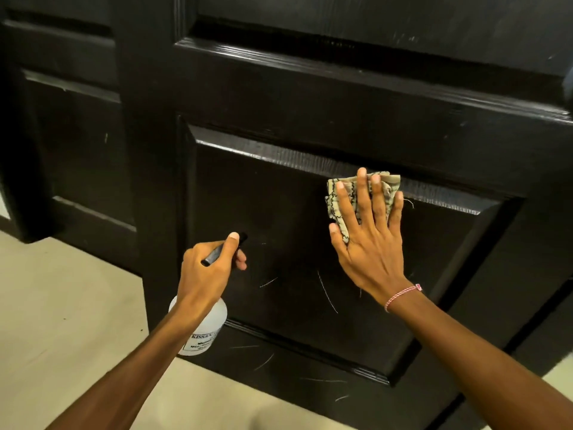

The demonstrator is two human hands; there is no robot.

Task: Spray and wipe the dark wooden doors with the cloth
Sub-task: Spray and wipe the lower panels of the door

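Dark wooden door (310, 97) with raised panels fills my view. I have the right hand (369, 240) flat on its lower panel, fingers (365, 197) straight and spread, pressing a crumpled beige cloth with black stitched lines (389, 184) against the panel's upper edge. Left hand (204, 271) grips the black trigger head of a translucent white plastic spray bottle (207, 330), fingers curled round it, nozzle near the panel, lower left of the cloth. Pale scratches (327, 293) mark the wood between both hands. Pink-white braided bracelet (401, 294) on the right wrist. Beige floor (62, 305) below.
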